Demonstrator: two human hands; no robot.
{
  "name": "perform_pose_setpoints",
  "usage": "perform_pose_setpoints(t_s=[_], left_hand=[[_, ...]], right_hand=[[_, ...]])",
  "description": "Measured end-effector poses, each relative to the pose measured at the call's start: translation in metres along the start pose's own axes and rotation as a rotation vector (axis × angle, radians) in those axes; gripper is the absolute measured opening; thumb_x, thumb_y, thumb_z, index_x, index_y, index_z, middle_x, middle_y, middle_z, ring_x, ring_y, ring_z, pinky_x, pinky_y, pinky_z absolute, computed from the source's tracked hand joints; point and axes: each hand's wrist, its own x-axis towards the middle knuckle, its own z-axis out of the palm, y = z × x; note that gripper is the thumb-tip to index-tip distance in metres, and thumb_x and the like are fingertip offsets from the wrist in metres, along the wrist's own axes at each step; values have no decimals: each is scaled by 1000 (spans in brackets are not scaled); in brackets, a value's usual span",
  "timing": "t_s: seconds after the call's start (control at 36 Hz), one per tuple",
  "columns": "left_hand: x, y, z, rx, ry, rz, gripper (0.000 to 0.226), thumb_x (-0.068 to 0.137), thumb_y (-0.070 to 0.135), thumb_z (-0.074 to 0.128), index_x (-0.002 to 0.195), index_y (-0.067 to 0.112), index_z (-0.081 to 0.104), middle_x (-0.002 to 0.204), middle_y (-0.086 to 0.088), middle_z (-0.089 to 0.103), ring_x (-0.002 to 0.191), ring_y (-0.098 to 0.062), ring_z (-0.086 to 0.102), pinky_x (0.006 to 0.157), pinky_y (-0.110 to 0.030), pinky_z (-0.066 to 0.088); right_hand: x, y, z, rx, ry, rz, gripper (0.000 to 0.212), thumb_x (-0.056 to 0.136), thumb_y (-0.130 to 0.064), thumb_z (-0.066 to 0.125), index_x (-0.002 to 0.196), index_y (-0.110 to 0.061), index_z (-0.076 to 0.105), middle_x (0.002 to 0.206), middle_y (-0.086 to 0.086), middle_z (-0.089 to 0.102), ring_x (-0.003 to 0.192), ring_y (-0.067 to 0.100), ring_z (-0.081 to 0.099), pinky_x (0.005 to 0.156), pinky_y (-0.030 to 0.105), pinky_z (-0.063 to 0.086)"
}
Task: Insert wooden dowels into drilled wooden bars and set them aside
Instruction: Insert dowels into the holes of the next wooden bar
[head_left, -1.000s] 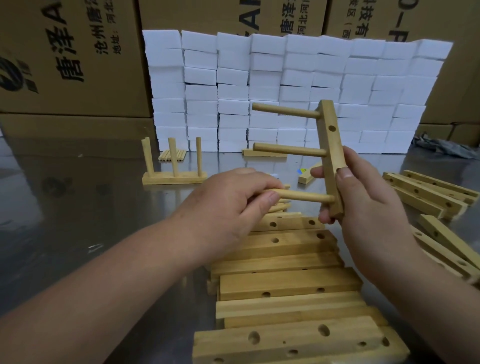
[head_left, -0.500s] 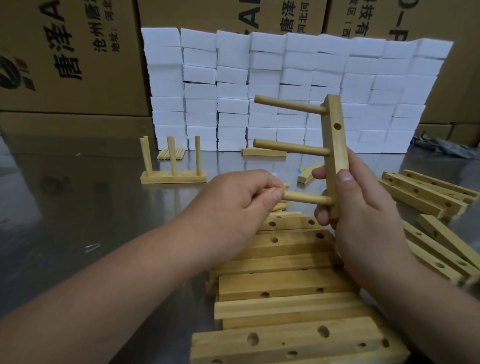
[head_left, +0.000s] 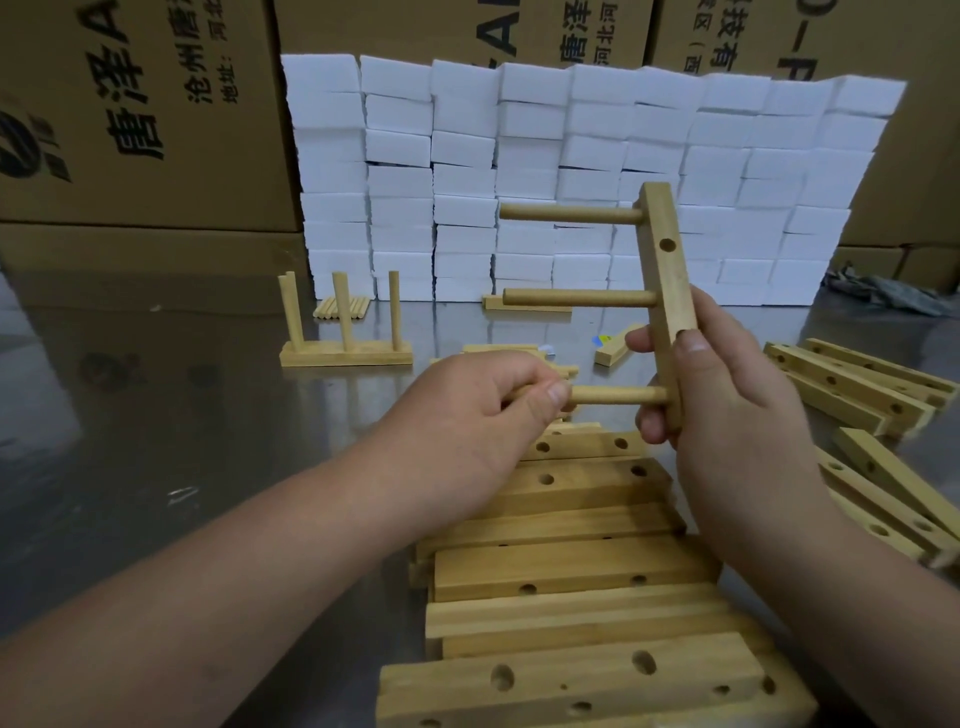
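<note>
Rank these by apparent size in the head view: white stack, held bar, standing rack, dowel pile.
1. white stack
2. held bar
3. standing rack, which may look smaller only because it is farther away
4. dowel pile

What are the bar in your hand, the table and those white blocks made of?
Bar: pale wood, smooth, apparently unvarnished; faint grain shows.
Table: probably stainless steel; grey, glossy, mirrors the cartons.
White blocks: perhaps foam or sponge; matte, slightly uneven edges, not certain.
</note>
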Motion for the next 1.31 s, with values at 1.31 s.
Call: perform_pose_setpoints(t_s=[1.31], left_hand=[[19, -38, -21, -106, 313, -29, 36, 83, 23, 65, 109, 46, 58, 79, 19, 58, 72, 16, 52, 58, 2, 40]], right_hand=[[28, 4, -23, 760, -210, 635, 42, 99, -39, 31, 65, -17, 44, 38, -2, 37, 27, 7, 30, 29, 16, 30]])
